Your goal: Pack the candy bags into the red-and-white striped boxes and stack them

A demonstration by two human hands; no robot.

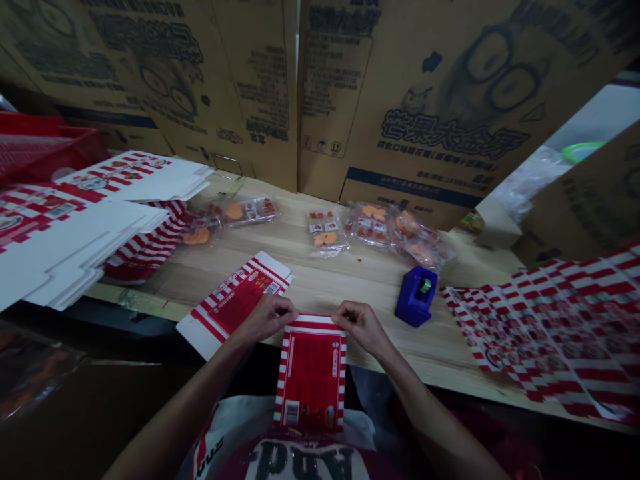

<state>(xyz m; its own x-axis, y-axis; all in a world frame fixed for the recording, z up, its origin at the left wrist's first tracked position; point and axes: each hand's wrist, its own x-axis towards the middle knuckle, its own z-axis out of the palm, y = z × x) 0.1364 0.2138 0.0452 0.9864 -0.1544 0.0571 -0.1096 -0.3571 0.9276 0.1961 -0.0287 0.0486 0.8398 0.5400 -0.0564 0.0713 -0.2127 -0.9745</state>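
Observation:
A red box with red-and-white striped edges (pixel 314 373) is held at the table's front edge, its printed back with a barcode facing up. My left hand (pixel 270 316) pinches its far left corner. At the far right corner my right hand (pixel 361 324) pinches it the same way. Just left of it, partly under my left forearm, lies a flattened red-and-white carton (pixel 237 297). Right of my right hand stands a blue tape dispenser (pixel 416 297) with a green roll.
Clear packets with orange pieces (pixel 325 232) lie along the back. Flat white-and-red cartons (pixel 95 230) are stacked at left beside a red basket (pixel 75 143). Striped cartons (pixel 555 327) fill the right side. Large cardboard boxes (pixel 400 153) wall off the back of the wooden table (pixel 345 283).

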